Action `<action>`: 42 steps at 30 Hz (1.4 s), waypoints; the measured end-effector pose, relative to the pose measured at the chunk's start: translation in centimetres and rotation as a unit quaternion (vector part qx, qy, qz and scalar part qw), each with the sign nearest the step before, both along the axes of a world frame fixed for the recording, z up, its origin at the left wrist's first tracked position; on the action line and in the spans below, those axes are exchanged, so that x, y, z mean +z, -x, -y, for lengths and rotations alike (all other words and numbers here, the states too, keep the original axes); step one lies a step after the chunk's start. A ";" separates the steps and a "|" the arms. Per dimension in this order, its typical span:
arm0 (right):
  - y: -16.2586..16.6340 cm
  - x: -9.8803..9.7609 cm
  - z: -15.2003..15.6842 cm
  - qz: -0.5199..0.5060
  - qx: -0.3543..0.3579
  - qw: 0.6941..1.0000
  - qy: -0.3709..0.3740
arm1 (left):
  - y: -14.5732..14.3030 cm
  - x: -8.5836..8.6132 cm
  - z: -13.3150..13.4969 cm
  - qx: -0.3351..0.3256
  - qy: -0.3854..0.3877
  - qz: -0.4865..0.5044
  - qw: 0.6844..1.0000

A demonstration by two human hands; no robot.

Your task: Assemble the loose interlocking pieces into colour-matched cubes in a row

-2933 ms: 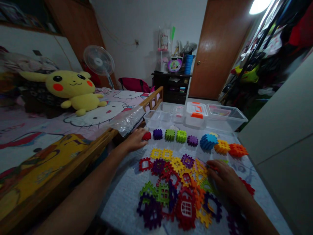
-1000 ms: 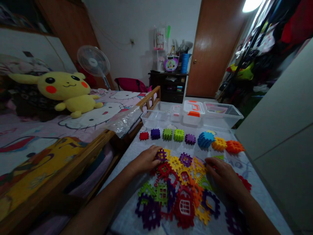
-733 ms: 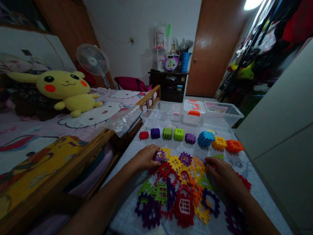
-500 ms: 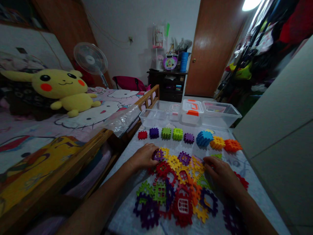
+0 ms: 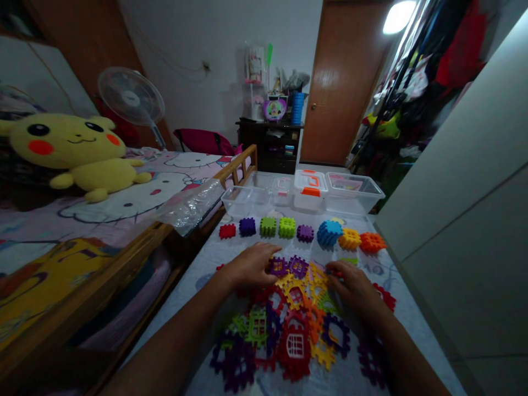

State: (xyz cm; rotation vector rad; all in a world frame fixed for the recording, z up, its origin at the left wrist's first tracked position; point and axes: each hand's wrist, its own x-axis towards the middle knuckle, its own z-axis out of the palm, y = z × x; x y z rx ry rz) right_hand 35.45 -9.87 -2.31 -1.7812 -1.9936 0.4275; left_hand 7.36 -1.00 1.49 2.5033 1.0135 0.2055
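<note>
My left hand (image 5: 254,265) hovers at the upper left of a loose pile of notched plastic building tiles, thumb and fingers apart. Right at its fingertips is a purple window tile (image 5: 278,267), close beside another purple tile (image 5: 297,267). My right hand (image 5: 355,283) is at the pile's right side, fingers curved and apart, near yellow tiles (image 5: 318,280); a bit of red shows between finger and thumb. Lower in the pile lie a red tile with a white window (image 5: 295,345), a green window tile (image 5: 257,325), and dark purple tiles (image 5: 336,334).
Behind the pile runs a row of stacked tiles by colour, from red (image 5: 227,231) to blue (image 5: 329,233) and orange (image 5: 373,242). Clear plastic boxes (image 5: 355,192) stand at the table's far end. A wooden bed rail (image 5: 136,258) borders the left, a pale cabinet (image 5: 462,220) the right.
The purple tile at my left hand has moved right, over a yellow tile and next to the other purple one. My left fingers have spread. The view has turned slightly right.
</note>
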 end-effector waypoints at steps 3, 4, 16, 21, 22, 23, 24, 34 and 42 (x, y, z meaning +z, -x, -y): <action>0.9 0.3 -0.1 -0.002 0.032 0.999 -0.028 | 1.1 -0.3 -0.2 0.027 0.042 0.032 0.998; 1.4 0.5 -0.1 -0.001 0.049 0.998 -0.035 | 1.7 -0.3 -0.4 0.048 0.043 0.053 0.997; 6.1 1.4 -2.8 0.084 0.135 0.987 0.000 | 8.5 -5.3 -4.8 0.265 0.057 0.190 0.944; 5.3 1.3 -3.4 0.028 0.085 0.996 -0.009 | 8.6 -6.8 -5.0 0.284 0.063 0.218 0.931; 5.0 1.3 -3.5 -0.002 0.061 0.998 -0.008 | 8.5 -6.9 -5.0 0.289 0.062 0.222 0.929; 4.8 1.2 -3.6 -0.035 0.038 0.999 -0.001 | 8.5 -7.0 -5.1 0.292 0.059 0.223 0.928; 4.6 1.1 -3.7 -0.067 0.020 0.997 0.013 | 8.5 -7.0 -5.1 0.294 0.054 0.222 0.928; 4.1 -0.2 -4.0 0.088 0.014 0.995 -0.038 | 8.4 -7.3 -5.3 0.308 0.011 0.196 0.931; 4.8 0.5 -4.0 0.085 0.037 0.995 0.037 | 8.2 -7.2 -5.3 0.309 0.004 0.199 0.930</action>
